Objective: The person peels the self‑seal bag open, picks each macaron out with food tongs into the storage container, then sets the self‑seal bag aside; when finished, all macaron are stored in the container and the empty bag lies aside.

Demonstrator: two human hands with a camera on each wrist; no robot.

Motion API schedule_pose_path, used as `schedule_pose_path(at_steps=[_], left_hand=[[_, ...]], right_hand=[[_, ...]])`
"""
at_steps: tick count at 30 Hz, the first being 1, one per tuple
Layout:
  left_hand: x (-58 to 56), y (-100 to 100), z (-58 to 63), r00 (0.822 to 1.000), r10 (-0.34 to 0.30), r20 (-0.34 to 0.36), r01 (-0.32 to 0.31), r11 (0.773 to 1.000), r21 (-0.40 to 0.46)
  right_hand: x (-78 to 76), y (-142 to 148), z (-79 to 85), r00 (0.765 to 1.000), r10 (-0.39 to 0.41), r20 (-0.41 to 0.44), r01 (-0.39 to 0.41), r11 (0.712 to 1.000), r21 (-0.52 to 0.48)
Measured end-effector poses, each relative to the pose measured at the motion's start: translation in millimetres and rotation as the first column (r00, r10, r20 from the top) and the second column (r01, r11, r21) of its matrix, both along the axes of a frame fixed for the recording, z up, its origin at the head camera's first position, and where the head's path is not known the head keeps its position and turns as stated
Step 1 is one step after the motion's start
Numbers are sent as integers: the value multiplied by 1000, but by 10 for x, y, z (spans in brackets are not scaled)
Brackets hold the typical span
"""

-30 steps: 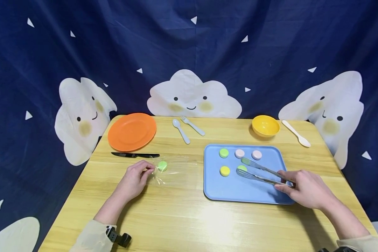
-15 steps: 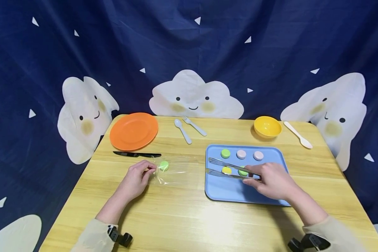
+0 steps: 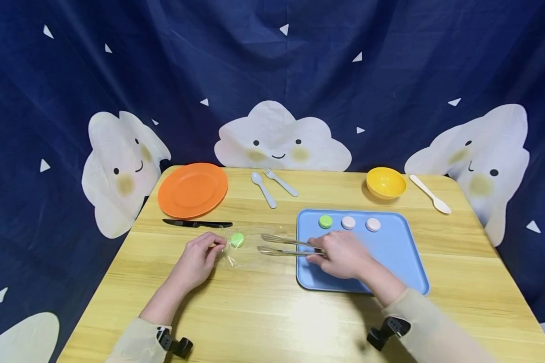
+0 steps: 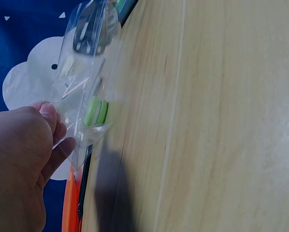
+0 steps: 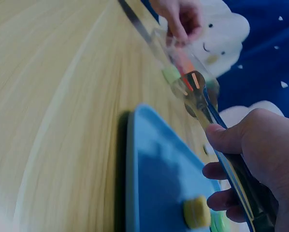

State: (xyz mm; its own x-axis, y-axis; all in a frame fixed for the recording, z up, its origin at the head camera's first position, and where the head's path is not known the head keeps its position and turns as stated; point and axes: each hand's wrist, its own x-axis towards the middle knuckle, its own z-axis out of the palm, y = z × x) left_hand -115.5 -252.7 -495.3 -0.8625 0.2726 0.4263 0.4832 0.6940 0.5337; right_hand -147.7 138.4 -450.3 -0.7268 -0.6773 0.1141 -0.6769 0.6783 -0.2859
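My left hand [image 3: 202, 257] pinches the left end of a clear plastic bag [image 3: 250, 258] on the table. Inside the bag lies one green macaron [image 4: 96, 112]. With my right hand [image 3: 345, 253] I hold metal tongs [image 3: 281, 252] over the left side of the blue tray [image 3: 390, 267]. Their spread tips point left, over the bag's right end, with nothing between them. A green macaron [image 3: 325, 222] and two pink ones [image 3: 348, 223] form the tray's back row. My right hand hides the front row in the head view; the right wrist view shows a yellow macaron [image 5: 196, 211] there.
An orange plate [image 3: 193, 190] and a black knife [image 3: 197, 223] lie beyond my left hand. Farther back are a small spoon [image 3: 264, 190] and fork [image 3: 280, 182]. A yellow bowl [image 3: 386, 182] and white spoon [image 3: 430, 194] sit behind the tray.
My right hand has swept left across the tray with the tongs, whose tips have passed from above the tray to the bag. My left hand keeps its pinch in place.
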Motion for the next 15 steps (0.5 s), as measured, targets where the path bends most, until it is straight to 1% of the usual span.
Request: schedule_pose_path(at_steps=[5,11,15], left_hand=[[-8,6,-11,1000,-7,-17,7,1000,6],[-18,8,-13,1000,-15,-24,15,1000,14],[-20,-2,-17,1000,-15,-27,16,1000,21]], right_hand=[[-50,-266,-34,1000,9,-5,-9,1000,-12],[-96,-480,-67,1000,-16,-13,17,1000,14],[-124,-595,-93,1000,-15,-10,16,999,40]])
